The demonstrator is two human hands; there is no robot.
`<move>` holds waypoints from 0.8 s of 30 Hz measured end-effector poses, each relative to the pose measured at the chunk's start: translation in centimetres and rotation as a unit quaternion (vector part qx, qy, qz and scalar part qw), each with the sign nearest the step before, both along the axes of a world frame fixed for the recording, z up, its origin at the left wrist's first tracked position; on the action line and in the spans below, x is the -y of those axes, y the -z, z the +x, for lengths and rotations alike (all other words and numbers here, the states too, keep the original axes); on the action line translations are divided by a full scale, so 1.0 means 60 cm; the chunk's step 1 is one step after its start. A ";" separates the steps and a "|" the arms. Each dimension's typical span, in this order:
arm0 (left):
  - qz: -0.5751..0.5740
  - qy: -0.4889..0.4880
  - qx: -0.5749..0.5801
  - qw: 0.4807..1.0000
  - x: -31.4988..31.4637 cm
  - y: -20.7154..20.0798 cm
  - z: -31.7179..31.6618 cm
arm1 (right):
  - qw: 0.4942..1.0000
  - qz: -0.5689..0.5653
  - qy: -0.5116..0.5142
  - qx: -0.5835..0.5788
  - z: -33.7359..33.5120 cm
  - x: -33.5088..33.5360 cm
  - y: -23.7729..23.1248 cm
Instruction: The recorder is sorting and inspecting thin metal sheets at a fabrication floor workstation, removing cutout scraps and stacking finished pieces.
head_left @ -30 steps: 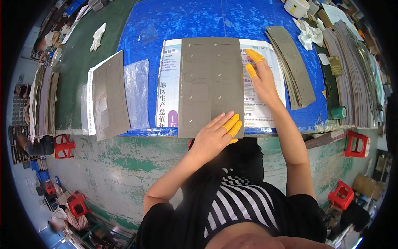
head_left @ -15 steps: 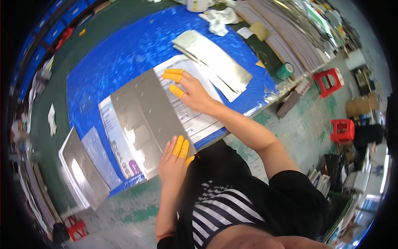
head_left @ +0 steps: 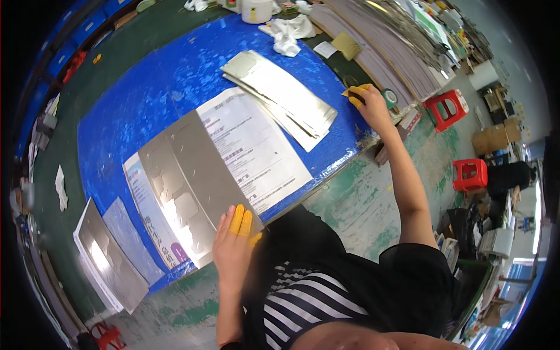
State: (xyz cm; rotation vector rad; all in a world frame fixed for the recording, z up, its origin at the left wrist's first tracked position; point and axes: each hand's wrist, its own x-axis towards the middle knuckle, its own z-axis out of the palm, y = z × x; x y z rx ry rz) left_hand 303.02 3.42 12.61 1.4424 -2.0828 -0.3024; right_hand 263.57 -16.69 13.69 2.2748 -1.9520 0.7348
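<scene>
My left hand (head_left: 231, 248) lies with straight fingers on the near edge of a shiny grey metal sheet (head_left: 198, 163), which has faint rounded outlines on its surface. Yellow finger covers sit on some fingers of both hands. Printed paper (head_left: 265, 154) lies under the sheet and shows on both sides of it. At the table's right edge, my right hand (head_left: 368, 108) has its fingers pinched together on a small tan piece (head_left: 346, 93), mostly hidden by the fingers. A green tape roll (head_left: 389, 98) stands right beside that hand.
A stack of silvery sheets (head_left: 286, 93) lies on the blue table covering (head_left: 151, 87). Another metal sheet (head_left: 111, 256) and a clear film (head_left: 131, 239) are at the left. White cloths (head_left: 286, 35) and a white tub (head_left: 256, 10) are at the back. Red stools (head_left: 446, 111) stand on the floor.
My right hand has left the printed paper and moved right to the small tan piece at the table edge. My left hand stays on the metal sheet. The view has shifted slightly.
</scene>
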 end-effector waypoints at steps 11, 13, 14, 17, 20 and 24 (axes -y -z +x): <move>-0.008 0.005 -0.042 0.999 0.009 0.009 0.005 | 0.983 -0.081 0.005 -0.166 0.006 0.017 -0.001; -0.021 0.001 -0.038 0.999 0.010 0.007 0.005 | 0.970 -0.152 -0.006 -0.188 -0.016 0.032 0.006; -0.019 -0.005 -0.038 0.999 0.009 0.008 0.006 | 0.971 -0.151 -0.011 -0.187 -0.014 0.035 0.006; -0.001 0.002 -0.043 0.999 0.006 0.011 0.012 | 0.990 -0.080 0.015 0.112 0.025 0.030 -0.011; 0.004 -0.001 -0.043 0.999 0.004 0.009 0.015 | 0.965 0.048 -0.027 0.257 0.103 0.016 -0.035; 0.009 0.008 -0.052 0.999 0.007 0.010 0.017 | 0.938 0.079 -0.193 0.276 0.242 -0.007 -0.037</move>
